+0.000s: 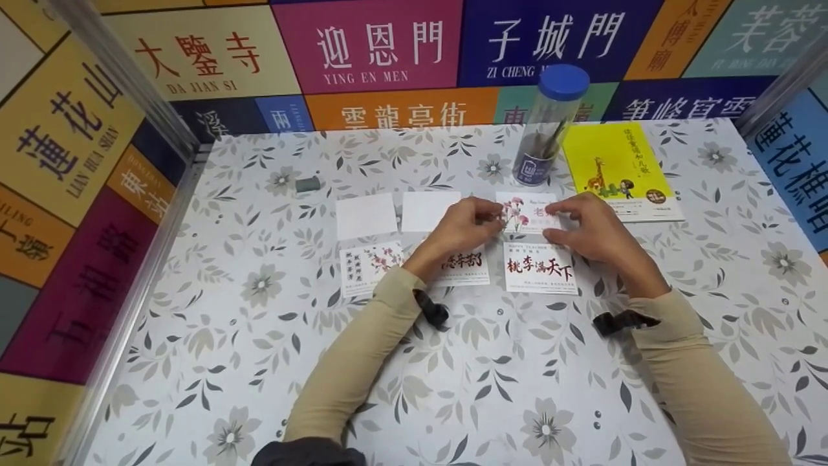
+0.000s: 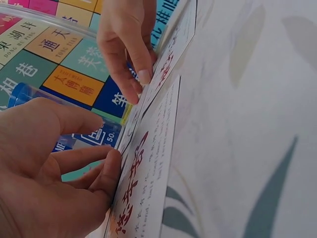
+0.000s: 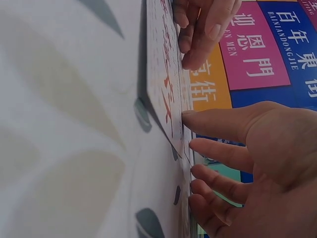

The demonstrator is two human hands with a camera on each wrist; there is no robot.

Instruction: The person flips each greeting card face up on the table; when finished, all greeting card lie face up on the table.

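A white card with pink flowers [image 1: 515, 217] lies flat on the table between the two hands. My left hand [image 1: 467, 223] is at its left edge, fingers loosely bent, the thumb apart from them in the left wrist view. At the card's right edge is my right hand [image 1: 592, 228]; its spread fingertips touch down there in the right wrist view. Just below lies a card with red lettering [image 1: 541, 268]. Another red-lettered card [image 1: 467, 265] is partly covered by the left hand and wrist. A card with blossoms [image 1: 372, 266] lies farther left.
Two blank white cards [image 1: 366, 217] lie side by side left of the flower card. Behind the hands stands a clear tube with a blue lid [image 1: 550, 129], beside a yellow book [image 1: 618, 168]. A small grey-green cylinder [image 1: 308, 184] sits back left. Lettered panels surround the table.
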